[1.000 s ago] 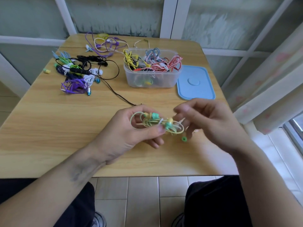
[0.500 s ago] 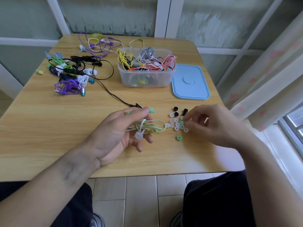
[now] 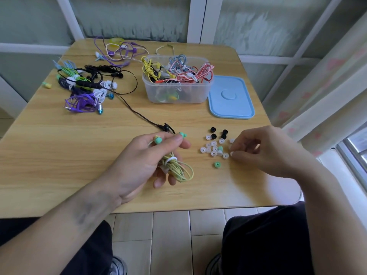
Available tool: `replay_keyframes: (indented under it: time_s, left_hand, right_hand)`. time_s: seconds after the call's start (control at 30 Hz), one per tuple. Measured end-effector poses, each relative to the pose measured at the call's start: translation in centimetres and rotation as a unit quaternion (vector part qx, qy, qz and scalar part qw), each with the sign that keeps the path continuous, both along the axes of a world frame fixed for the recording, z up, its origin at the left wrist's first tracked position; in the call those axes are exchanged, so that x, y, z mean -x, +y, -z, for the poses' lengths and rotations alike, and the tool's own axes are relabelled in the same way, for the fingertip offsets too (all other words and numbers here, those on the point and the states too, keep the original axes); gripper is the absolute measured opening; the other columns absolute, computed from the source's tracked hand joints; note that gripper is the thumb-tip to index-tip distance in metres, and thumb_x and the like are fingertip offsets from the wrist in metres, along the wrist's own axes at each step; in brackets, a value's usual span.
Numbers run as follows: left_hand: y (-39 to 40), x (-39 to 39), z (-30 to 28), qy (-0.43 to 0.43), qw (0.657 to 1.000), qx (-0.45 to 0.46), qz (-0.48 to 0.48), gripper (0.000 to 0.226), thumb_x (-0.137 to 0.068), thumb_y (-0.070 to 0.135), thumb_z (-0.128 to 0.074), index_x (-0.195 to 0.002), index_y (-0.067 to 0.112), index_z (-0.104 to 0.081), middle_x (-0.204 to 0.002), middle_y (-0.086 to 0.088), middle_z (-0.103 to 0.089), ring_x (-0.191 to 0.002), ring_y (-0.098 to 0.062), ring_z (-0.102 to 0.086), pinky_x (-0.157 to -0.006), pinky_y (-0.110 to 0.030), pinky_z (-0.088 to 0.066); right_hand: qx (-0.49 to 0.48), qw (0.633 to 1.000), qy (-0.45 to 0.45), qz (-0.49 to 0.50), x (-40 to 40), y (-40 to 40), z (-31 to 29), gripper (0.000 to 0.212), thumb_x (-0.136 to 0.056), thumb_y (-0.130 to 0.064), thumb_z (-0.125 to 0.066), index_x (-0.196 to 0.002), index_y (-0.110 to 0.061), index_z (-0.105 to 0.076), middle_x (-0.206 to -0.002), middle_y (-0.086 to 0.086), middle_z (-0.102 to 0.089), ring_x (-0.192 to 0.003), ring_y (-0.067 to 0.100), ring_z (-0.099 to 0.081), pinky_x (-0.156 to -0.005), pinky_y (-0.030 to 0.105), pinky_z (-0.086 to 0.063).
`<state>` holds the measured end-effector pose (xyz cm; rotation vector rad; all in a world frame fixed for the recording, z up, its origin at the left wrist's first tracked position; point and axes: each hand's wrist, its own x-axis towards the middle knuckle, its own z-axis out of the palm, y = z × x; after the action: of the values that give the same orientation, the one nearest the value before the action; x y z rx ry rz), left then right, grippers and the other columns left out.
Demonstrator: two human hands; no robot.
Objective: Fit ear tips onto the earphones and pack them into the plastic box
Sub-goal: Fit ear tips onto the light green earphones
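My left hand point(image 3: 145, 163) grips a coiled yellow-green earphone point(image 3: 178, 167) tied with a white band; its two green earbuds stick out above my fingers. My right hand point(image 3: 264, 149) hovers low at the right side of a scatter of ear tips point(image 3: 215, 148), fingers curled, fingertips touching the white tips; whether it pinches one I cannot tell. A lone green ear tip point(image 3: 217, 164) lies just in front of the pile. The clear plastic box point(image 3: 176, 92) stands at the back, holding several coiled earphones.
The blue lid point(image 3: 230, 98) lies right of the box. A heap of purple, black, white and green earphones point(image 3: 85, 90) covers the back left of the wooden table point(image 3: 59, 147). A black cable point(image 3: 139, 116) trails from it toward my left hand.
My right hand left the earphone bundle and moved right and down to the ear tips. My left hand turned the bundle so the coil hangs toward me.
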<state>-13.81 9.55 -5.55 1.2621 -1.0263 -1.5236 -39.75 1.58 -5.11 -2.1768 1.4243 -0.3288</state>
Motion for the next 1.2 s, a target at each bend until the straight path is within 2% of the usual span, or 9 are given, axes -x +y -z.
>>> replay_keyframes:
  time_s: [0.13,0.23,0.33,0.47,0.57,0.73,0.83,1.0,1.2]
  left_hand:
    - [0.1,0.2,0.0,-0.024,0.999,0.032,-0.001,0.029,-0.087,0.039,-0.063,-0.088,0.012,-0.071,-0.061,-0.012,-0.059,-0.041,-0.023,-0.048,-0.035,-0.020,-0.022]
    - [0.3,0.3,-0.1,-0.008,0.998,0.053,0.024,0.028,-0.086,0.034,-0.054,-0.088,0.012,-0.072,-0.063,-0.013,-0.061,-0.042,-0.022,-0.047,-0.036,-0.021,-0.022]
    - [0.5,0.5,-0.2,-0.011,0.997,0.065,0.045,0.028,-0.086,0.030,-0.054,-0.091,0.011,-0.075,-0.071,-0.009,-0.064,-0.044,-0.021,-0.049,-0.036,-0.021,-0.023]
    - [0.9,1.0,-0.4,-0.009,0.997,0.082,-0.002,0.014,-0.083,0.017,-0.065,-0.082,0.008,-0.075,-0.079,-0.016,-0.068,-0.042,-0.012,-0.049,-0.035,-0.016,-0.033]
    - [1.0,1.1,-0.2,-0.031,0.992,0.120,-0.023,0.013,-0.083,0.018,-0.064,-0.084,0.011,-0.075,-0.091,-0.021,-0.071,-0.051,-0.012,-0.054,-0.043,-0.023,-0.044]
    - [1.1,1.1,0.0,-0.007,0.992,0.126,-0.031,0.028,-0.084,0.017,-0.062,-0.111,0.013,-0.070,-0.075,-0.014,-0.070,-0.057,-0.017,-0.059,-0.045,-0.030,-0.048]
    - [1.1,1.3,-0.1,0.010,0.990,0.134,-0.037,0.024,-0.087,0.015,-0.058,-0.107,0.008,-0.070,-0.074,-0.016,-0.068,-0.058,-0.019,-0.059,-0.045,-0.030,-0.049]
    - [1.4,1.5,-0.5,0.005,0.983,0.167,-0.071,0.020,-0.083,0.013,-0.063,-0.100,0.008,-0.073,-0.076,-0.007,-0.070,-0.050,-0.008,-0.056,-0.042,-0.021,-0.046]
    - [1.3,1.3,-0.5,-0.054,0.968,0.224,-0.095,0.017,-0.083,0.004,-0.068,-0.099,0.006,-0.074,-0.075,-0.001,-0.068,-0.052,-0.006,-0.057,-0.047,-0.014,-0.047]
  right_hand:
    - [-0.010,0.991,-0.135,0.017,0.0,0.4,-0.8,0.009,-0.083,-0.016,-0.079,-0.079,-0.022,-0.073,-0.076,-0.005,-0.074,-0.069,0.012,-0.069,-0.065,0.018,-0.051]
    - [-0.091,0.937,-0.336,-0.003,-1.8,1.8,-1.5,0.013,-0.078,-0.006,-0.076,-0.083,0.002,-0.068,-0.074,0.014,-0.075,-0.065,0.026,-0.073,-0.065,0.029,-0.058]
    - [-0.111,0.902,-0.416,-0.032,-4.0,3.0,-1.0,0.019,-0.074,-0.007,-0.075,-0.090,0.000,-0.067,-0.075,0.018,-0.074,-0.062,0.028,-0.071,-0.063,0.039,-0.060]
    - [-0.102,0.892,-0.439,-0.037,-5.6,3.6,-0.5,0.018,-0.072,-0.007,-0.077,-0.088,-0.001,-0.072,-0.070,0.005,-0.074,-0.057,0.021,-0.066,-0.058,0.028,-0.055]
    - [-0.088,0.895,-0.437,-0.019,-6.3,3.8,-0.2,0.018,-0.068,-0.010,-0.080,-0.084,-0.004,-0.073,-0.066,0.004,-0.072,-0.054,0.020,-0.065,-0.057,0.024,-0.053]
    - [-0.076,0.886,-0.456,0.039,-7.0,4.2,0.1,0.019,-0.063,-0.012,-0.083,-0.080,-0.009,-0.074,-0.075,0.009,-0.076,-0.060,0.027,-0.072,-0.060,0.030,-0.058]
    - [-0.100,0.860,-0.497,0.055,-7.5,4.6,0.0,0.018,-0.064,-0.003,-0.081,-0.080,-0.002,-0.074,-0.080,0.014,-0.077,-0.070,0.031,-0.075,-0.064,0.033,-0.061]
    - [-0.135,0.843,-0.517,0.059,-7.7,5.0,-0.6,0.020,-0.062,0.003,-0.079,-0.082,0.002,-0.072,-0.080,0.014,-0.077,-0.073,0.023,-0.076,-0.060,0.019,-0.055]
    - [-0.164,0.846,-0.506,0.050,-7.0,4.6,-0.6,0.023,-0.065,-0.018,-0.081,-0.086,-0.010,-0.080,-0.091,0.012,-0.077,-0.087,0.029,-0.075,-0.083,0.038,-0.060]
